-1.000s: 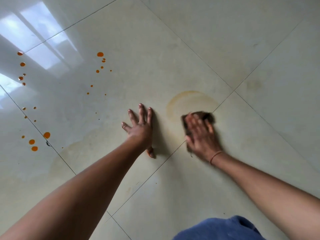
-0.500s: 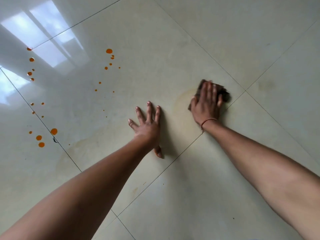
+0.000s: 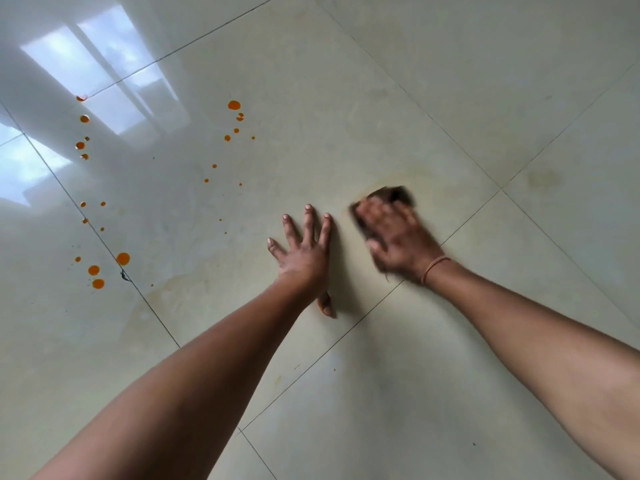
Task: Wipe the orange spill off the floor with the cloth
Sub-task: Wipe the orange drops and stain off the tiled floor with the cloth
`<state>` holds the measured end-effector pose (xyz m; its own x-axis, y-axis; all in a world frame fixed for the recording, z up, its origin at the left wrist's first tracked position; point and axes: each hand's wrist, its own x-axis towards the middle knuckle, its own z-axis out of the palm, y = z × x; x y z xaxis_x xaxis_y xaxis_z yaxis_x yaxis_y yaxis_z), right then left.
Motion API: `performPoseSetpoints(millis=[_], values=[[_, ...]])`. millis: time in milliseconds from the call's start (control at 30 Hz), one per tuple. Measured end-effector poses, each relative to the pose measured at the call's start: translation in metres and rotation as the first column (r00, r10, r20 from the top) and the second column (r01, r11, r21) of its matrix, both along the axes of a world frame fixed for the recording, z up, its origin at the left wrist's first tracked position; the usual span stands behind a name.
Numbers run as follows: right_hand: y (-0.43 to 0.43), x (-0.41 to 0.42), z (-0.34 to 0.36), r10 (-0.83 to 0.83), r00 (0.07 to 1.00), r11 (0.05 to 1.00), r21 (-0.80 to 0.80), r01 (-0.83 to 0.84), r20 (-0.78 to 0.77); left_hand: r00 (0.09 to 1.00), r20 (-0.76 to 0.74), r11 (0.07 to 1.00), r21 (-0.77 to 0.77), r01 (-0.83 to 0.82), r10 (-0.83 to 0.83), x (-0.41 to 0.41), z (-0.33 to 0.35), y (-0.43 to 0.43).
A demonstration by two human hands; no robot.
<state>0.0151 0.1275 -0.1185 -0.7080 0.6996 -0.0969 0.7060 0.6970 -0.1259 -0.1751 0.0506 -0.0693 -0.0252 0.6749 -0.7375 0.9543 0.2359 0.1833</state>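
1. The fingers (image 3: 375, 209) of the right hand (image 3: 398, 240) look stretched flat on the cloth (image 3: 393, 195), pressing it to the floor (image 3: 450, 98); motion blur hides any curl.
2. The cloth is a dark crumpled wad with no clear long axis, poking out beyond the fingertips on a faint yellow smear (image 3: 401, 178).
3. The left hand (image 3: 304, 258) is just beside it, splayed flat on the tile and holding nothing.
4. The orange drops (image 3: 234, 105) all lie left of the cloth and past the left hand, which is nearer them.
5. They form two loose bands running near to far. The outer band follows the tile joint (image 3: 152, 311), with its largest drops (image 3: 123, 258) at the near end.
6. The next wipe probably has to sweep leftward.
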Motion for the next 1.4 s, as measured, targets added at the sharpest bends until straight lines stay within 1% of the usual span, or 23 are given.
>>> performPoseSetpoints(millis=[67,100,167,233,267,300,367,400,467,533,567,633,700,767,800,833,933,1033,1100,1167,1267,1333,1400], values=[[0.011,-0.005,0.0,-0.527,0.847,0.85,-0.044,0.525,-0.069,1.0,0.002,1.0,0.01,-0.007,0.007,0.001,-0.002,0.0],[0.007,-0.017,-0.003,-0.591,0.804,0.807,-0.036,0.59,-0.061,1.0,-0.001,1.0,0.017,-0.008,0.008,0.001,-0.003,0.001],[-0.017,-0.034,-0.004,-0.292,0.955,0.957,-0.013,0.291,-0.053,1.0,-0.001,0.999,0.053,0.006,-0.005,-0.002,-0.005,-0.003],[-0.017,-0.016,-0.005,0.154,0.988,0.988,0.004,-0.154,0.025,1.0,0.002,0.992,0.122,0.028,-0.029,-0.009,-0.007,-0.011],[-0.003,-0.01,-0.001,0.144,0.989,0.99,-0.014,-0.144,0.033,1.0,-0.002,0.986,0.162,0.028,-0.028,-0.014,-0.009,-0.017],[0.009,-0.012,-0.001,-0.034,0.999,0.999,-0.022,0.035,0.001,1.0,-0.004,0.98,0.2,0.016,-0.016,-0.02,-0.012,-0.025],[0.017,-0.032,0.001,-0.542,0.838,0.84,-0.026,0.541,-0.062,1.0,0.0,0.968,0.252,-0.003,0.003,-0.027,-0.016,-0.034],[0.009,-0.054,0.002,-0.58,0.813,0.814,0.008,0.581,-0.053,1.0,-0.003,0.961,0.278,-0.008,0.009,-0.03,-0.018,-0.039],[-0.022,-0.085,-0.001,-0.206,0.977,0.978,0.021,0.207,-0.054,0.999,0.004,0.945,0.323,-0.043,0.045,-0.037,-0.019,-0.049],[-0.028,-0.076,-0.003,0.253,0.967,0.967,0.014,-0.253,-0.019,0.997,-0.013,0.929,0.362,-0.072,0.082,-0.05,-0.017,-0.06],[-0.018,-0.072,-0.002,0.273,0.962,0.962,-0.004,-0.273,-0.023,0.994,-0.023,0.923,0.373,-0.088,0.104,-0.063,-0.017,-0.068],[0.003,-0.067,0.002,-0.173,0.983,0.985,-0.038,0.17,-0.064,0.988,-0.058,0.917,0.384,-0.109,0.142,-0.083,-0.016,-0.081],[0.009,-0.084,0.006,-0.578,0.816,0.816,-0.022,0.577,-0.032,0.982,-0.041,0.909,0.386,-0.155,0.184,-0.095,-0.013,-0.09],[-0.023,-0.126,0.0,-0.439,0.896,0.895,0.061,0.442,-0.062,0.977,-0.063,0.91,0.381,-0.165,0.204,-0.104,-0.01,-0.098],[-0.05,-0.14,-0.002,-0.235,0.968,0.97,0.04,0.239,-0.084,0.975,-0.079,0.907,0.388,-0.163,0.209,-0.106,-0.012,-0.098],[-0.112,-0.21,-0.004,0.163,0.981,0.986,-0.019,-0.166,-0.104,0.915,-0.107,0.874,0.357,-0.33,0.389,-0.151,-0.005,-0.159],[-0.114,-0.192,0.001,0.478,0.879,0.878,-0.044,-0.477,0.003,0.92,-0.097,0.882,0.338,-0.328,0.38,-0.157,-0.017,-0.181],[-0.062,-0.18,0.0,0.037,0.998,0.998,-0.05,-0.039,-0.05,0.944,-0.073,0.889,0.366,-0.275,0.322,-0.152,-0.016,-0.173],[-0.069,-0.209,-0.001,-0.228,0.972,0.973,-0.057,0.225,-0.05,0.955,-0.078,0.897,0.372,-0.238,0.286,-0.149,-0.019,-0.169],[-0.112,-0.239,-0.006,0.035,0.997,0.998,-0.051,-0.039,-0.072,0.949,-0.089,0.885,0.397,-0.244,0.301,-0.155,-0.022,-0.176],[-0.128,-0.206,0.0,0.488,0.873,0.872,-0.045,-0.488,-0.016,0.944,-0.107,0.878,0.41,-0.245,0.313,-0.16,-0.021,-0.187],[-0.105,-0.198,0.002,0.441,0.897,0.896,-0.051,-0.441,-0.021,0.922,-0.122,0.867,0.404,-0.293,0.368,-0.168,-0.02,-0.203],[-0.094,-0.222,0.003,0.144,0.99,0.987,-0.073,-0.144,-0.01,0.887,-0.126,0.847,0.379,-0.372,0.445,-0.184,-0.021,-0.217]])
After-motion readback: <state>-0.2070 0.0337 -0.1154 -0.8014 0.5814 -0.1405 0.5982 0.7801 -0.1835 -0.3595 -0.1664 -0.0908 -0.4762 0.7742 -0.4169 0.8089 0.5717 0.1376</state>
